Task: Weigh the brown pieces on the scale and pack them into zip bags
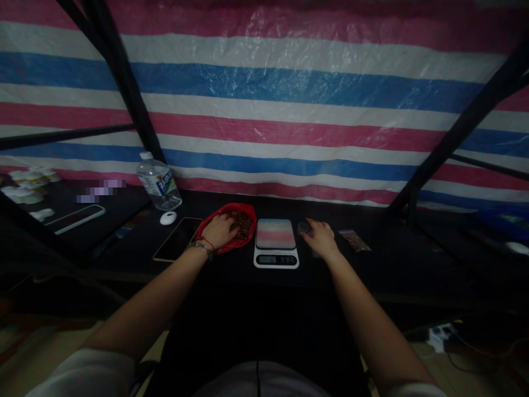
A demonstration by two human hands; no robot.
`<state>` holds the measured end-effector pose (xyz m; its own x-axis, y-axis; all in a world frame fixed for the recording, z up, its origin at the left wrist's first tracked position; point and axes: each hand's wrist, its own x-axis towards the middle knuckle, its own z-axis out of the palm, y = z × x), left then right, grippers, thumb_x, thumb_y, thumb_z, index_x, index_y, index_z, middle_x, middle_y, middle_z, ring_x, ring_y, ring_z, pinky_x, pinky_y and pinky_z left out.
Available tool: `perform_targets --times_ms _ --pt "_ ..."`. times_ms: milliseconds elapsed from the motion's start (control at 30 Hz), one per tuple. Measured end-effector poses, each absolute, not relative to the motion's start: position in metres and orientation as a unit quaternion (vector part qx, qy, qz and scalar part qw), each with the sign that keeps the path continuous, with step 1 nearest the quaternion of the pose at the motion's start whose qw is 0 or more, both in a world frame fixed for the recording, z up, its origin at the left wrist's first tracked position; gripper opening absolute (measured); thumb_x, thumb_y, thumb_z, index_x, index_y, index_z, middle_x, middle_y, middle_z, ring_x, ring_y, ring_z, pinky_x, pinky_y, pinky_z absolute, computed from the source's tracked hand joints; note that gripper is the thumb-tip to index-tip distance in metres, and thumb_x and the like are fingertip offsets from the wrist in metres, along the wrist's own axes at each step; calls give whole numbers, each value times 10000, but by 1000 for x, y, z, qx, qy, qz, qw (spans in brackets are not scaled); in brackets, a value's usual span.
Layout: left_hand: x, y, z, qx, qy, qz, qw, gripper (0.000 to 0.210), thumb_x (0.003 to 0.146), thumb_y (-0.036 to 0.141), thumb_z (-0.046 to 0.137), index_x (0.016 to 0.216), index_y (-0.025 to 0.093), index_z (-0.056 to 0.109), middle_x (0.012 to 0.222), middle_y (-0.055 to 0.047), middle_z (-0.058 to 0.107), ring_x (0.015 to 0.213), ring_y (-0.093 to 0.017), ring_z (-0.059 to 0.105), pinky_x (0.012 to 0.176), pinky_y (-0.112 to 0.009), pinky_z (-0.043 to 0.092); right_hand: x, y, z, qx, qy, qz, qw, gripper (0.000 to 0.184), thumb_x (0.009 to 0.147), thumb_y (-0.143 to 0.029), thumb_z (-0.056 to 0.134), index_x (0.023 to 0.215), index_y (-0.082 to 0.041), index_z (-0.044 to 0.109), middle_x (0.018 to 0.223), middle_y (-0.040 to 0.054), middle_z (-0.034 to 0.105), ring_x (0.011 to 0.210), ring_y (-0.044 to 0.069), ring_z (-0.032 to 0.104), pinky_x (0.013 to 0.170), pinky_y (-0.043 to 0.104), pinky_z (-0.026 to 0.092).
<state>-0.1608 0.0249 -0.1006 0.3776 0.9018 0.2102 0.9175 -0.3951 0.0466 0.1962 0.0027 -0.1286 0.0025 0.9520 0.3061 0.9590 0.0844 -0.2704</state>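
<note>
My left hand (218,232) rests in a red plastic bag (220,209) of small reddish-brown pieces (244,221). Its fingers reach out over the pieces, and some of the fingertips are hard to make out among them. A white digital kitchen scale (276,242) with a shiny plate sits between my hands. To the right of the scale, my right hand (321,237) has its thumb and forefinger around a small clear round container (305,227). Farther right lies a small clear bag of mixed bits (354,240).
A phone (177,240) lies partly beneath the red bag. Behind it stand a clear plastic bottle (159,184) and a white oval object (168,218). White tubs (31,182) and another phone (76,219) are at far left. Black metal posts (124,94) flank the striped sheet (289,105).
</note>
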Motion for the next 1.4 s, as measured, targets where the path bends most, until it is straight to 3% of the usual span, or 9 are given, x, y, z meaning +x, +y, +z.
perform_targets --times_ms 267,500,767,900,1000,1167,1300,1400 --pt "-159 37 -90 -812 -581 -57 5 387 893 365 354 1055 158 638 1077 -124 635 969 -224 583 889 -333 392 187 11 -118 -664 -724 -7 185 519 819 -428 523 1296 -226 491 1226 92 583 1146 304 445 919 425 358" --pt "-174 28 -74 -811 -577 -99 0 477 865 503 385 1115 170 617 1129 -112 620 1012 -232 568 913 -324 383 178 16 -119 -651 -737 -9 181 485 834 -399 505 1288 -230 496 1241 81 573 1136 296 461 925 424 360" --pt "-187 16 -50 -813 -572 -103 -39 429 832 519 429 936 186 679 905 -85 689 842 -218 619 786 -288 422 176 10 -122 -668 -723 -6 177 487 835 -390 506 1295 -232 488 1247 99 558 1138 304 457 927 429 357" --pt "-183 -3 -46 -864 -492 -67 -84 410 785 547 486 929 225 694 921 -56 686 861 -214 614 792 -288 423 175 4 -123 -672 -721 -11 169 466 835 -375 503 1281 -239 502 1232 94 569 1126 316 453 901 433 369" --pt "-182 -14 -50 -887 -458 -27 -60 374 706 499 598 932 216 692 962 -70 669 898 -236 597 801 -308 421 174 1 -123 -673 -720 -17 169 462 837 -375 499 1278 -238 504 1220 100 573 1122 320 448 896 437 366" --pt "-187 -15 -43 -883 -462 -21 -79 267 808 302 438 865 193 675 922 -67 665 818 -190 597 763 -286 425 173 -2 -124 -676 -719 -17 162 445 841 -358 496 1267 -229 512 1204 111 572 1121 305 445 908 417 348" --pt "-192 -14 -27 -867 -479 -7 -139 305 837 349 391 862 181 645 809 -29 656 695 -151 569 658 -249 411 173 -3 -123 -679 -719 -17 151 438 847 -358 491 1263 -223 511 1198 106 573 1136 285 437 924 392 332" --pt "-194 -17 -24 -862 -466 71 -187 300 804 406 459 829 177 651 770 -14 654 663 -141 559 615 -229 394 173 -4 -123 -680 -717 -20 153 434 851 -366 487 1262 -225 510 1195 102 574 1137 280 436 923 381 331"
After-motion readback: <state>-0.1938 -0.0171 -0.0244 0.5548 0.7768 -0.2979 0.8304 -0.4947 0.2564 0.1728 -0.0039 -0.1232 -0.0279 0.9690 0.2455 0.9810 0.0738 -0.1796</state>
